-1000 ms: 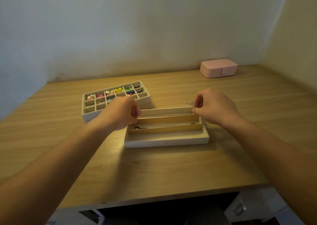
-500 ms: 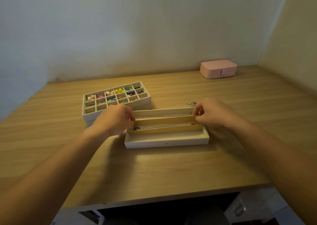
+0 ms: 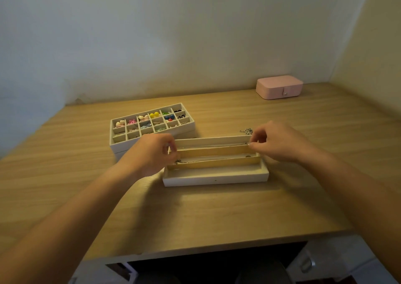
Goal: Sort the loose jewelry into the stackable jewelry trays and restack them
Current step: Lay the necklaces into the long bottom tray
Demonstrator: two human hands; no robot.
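now left hand [image 3: 152, 153] and right hand [image 3: 280, 141] pinch chain [image 3: 214, 146] over long tray [image 3: 214, 176].

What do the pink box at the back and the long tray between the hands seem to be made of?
Pink box: probably faux leather, matte, with rounded corners and a snap button. Long tray: perhaps velvet-like fabric over board; off-white, dull, no shine.
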